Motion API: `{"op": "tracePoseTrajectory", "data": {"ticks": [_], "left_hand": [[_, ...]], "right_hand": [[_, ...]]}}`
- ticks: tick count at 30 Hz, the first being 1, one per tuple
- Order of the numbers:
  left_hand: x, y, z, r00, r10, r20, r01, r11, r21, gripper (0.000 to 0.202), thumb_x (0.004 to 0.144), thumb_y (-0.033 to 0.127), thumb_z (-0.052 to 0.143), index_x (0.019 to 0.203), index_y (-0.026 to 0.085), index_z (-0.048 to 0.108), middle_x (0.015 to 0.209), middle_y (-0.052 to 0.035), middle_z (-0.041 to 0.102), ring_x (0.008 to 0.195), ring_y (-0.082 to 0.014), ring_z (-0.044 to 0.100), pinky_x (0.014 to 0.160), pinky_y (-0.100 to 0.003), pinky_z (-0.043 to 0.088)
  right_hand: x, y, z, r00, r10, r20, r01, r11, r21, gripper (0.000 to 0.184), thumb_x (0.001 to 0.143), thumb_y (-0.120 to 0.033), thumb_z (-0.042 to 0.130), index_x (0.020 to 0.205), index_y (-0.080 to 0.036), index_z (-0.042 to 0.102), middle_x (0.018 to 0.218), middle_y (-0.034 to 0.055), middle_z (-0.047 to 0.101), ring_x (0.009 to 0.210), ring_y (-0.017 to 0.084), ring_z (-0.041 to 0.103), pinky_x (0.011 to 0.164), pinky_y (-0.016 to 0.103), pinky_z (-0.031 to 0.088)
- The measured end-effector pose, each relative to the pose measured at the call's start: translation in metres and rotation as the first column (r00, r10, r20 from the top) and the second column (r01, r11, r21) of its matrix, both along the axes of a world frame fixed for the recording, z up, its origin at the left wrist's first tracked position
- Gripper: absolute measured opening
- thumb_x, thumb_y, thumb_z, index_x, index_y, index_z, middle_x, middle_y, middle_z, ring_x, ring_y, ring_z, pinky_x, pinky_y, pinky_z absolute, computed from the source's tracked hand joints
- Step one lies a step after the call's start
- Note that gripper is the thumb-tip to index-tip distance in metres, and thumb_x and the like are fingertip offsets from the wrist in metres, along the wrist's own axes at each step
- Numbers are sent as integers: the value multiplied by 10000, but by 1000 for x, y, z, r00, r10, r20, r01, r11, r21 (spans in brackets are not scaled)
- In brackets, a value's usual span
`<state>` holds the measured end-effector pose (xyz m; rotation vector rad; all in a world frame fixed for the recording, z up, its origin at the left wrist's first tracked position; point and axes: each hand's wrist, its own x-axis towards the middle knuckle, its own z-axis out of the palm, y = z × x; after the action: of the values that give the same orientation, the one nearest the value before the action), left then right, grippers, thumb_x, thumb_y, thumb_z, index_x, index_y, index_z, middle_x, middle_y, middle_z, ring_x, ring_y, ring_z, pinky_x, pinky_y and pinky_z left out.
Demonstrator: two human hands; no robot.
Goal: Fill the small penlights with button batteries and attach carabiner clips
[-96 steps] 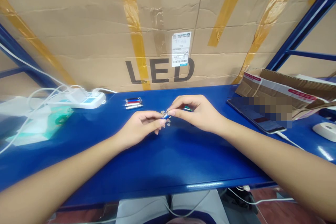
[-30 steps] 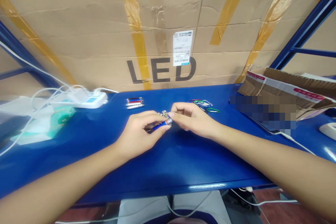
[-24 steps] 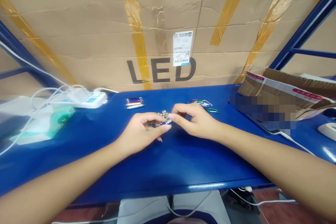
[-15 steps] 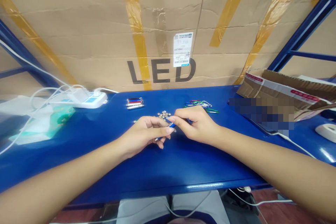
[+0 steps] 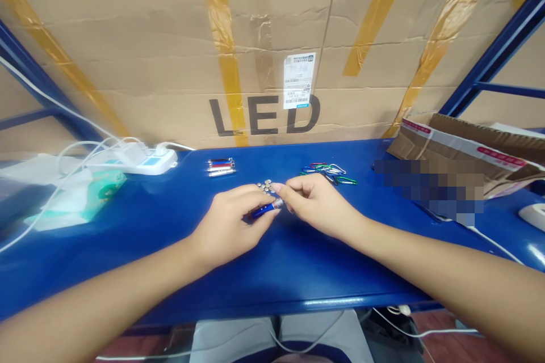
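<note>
Your left hand (image 5: 232,224) is closed on a small blue barrel (image 5: 263,210), thumb and fingers wrapped round its rear half. The barrel lies slanted just above the blue table (image 5: 276,272), with its silver end (image 5: 279,203) pointing to 2 o'clock. Your right hand (image 5: 317,204) meets it there, thumb and forefinger pinched narrow on that silver end and the other fingers curled in. I can see nothing else in that grip.

0.5 s ago the barrel sat lower, toward 6 o'clock, and was almost hidden under your left fingers. Now it has come up and most of its blue length shows. 3.2 s ago only a short stub showed between your fingertips. Through all of this, neither hand has let go. I judge the work is still centred on the joint at the silver end, and the barrel has not been set down.

Around the pinch:
- A heap of button cells (image 5: 266,185) lies at 12 o'clock, just beyond your fingertips and apart from them.
- Coloured clips (image 5: 330,171) lie at 1 o'clock.
- 3 small tubes (image 5: 221,166) lie side by side at 11 o'clock.
- A white power strip (image 5: 147,160) sits at 10 o'clock.
- A tissue pack (image 5: 80,195) sits at 9 o'clock.
- A taped carton (image 5: 468,144) stands at 2 o'clock, well apart.
- The big LED box (image 5: 264,57) fills the back
</note>
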<state>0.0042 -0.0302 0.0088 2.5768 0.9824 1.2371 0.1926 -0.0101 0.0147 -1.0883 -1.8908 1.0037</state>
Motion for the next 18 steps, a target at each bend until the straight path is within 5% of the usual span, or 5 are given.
{"op": "tracePoseTrajectory", "data": {"ticks": [4, 8, 12, 15, 18], "left_hand": [[1, 3, 4, 990, 22, 138, 23, 948, -316, 106, 819, 241, 729, 844, 138, 739, 751, -30, 670, 586, -100, 580, 529, -216, 504], [0, 12, 7, 924, 53, 379, 272, 607, -747, 194, 791, 316, 766, 833, 132, 721, 708, -17, 663, 544, -107, 599, 480, -223, 549], [-1, 18, 6, 858, 79, 508, 444, 384, -810, 225, 766, 336, 806, 778, 125, 729, 657, -9, 655, 539, -79, 572, 441, -158, 503], [-1, 18, 4, 843, 74, 533, 481, 341, -808, 220, 747, 322, 828, 750, 123, 735, 654, -10, 663, 534, -70, 566, 438, -147, 494], [0, 14, 4, 844, 76, 531, 472, 363, -803, 209, 738, 311, 835, 730, 126, 738, 661, -16, 672, 543, -78, 575, 442, -159, 506]], "right_hand": [[6, 5, 3, 993, 111, -40, -113, 993, -46, 513, 978, -519, 448, 584, -191, 444, 508, -62, 372, 463, 76, 328, 462, 230, 272], [16, 12, 6, 965, 262, -9, -260, 960, 108, 481, 996, -518, 428, 653, -184, 477, 580, -47, 427, 531, 86, 383, 525, 229, 331], [23, 18, 5, 943, 323, 84, -334, 902, 274, 433, 1007, -463, 443, 690, -175, 502, 607, -48, 407, 567, 90, 381, 547, 226, 331], [23, 18, 4, 929, 356, 100, -368, 863, 346, 435, 1004, -441, 457, 663, -171, 493, 591, -50, 397, 550, 82, 366, 528, 216, 316], [20, 13, 5, 946, 309, 98, -324, 875, 361, 429, 996, -399, 457, 638, -166, 500, 571, -49, 392, 535, 80, 353, 511, 213, 304]]}}
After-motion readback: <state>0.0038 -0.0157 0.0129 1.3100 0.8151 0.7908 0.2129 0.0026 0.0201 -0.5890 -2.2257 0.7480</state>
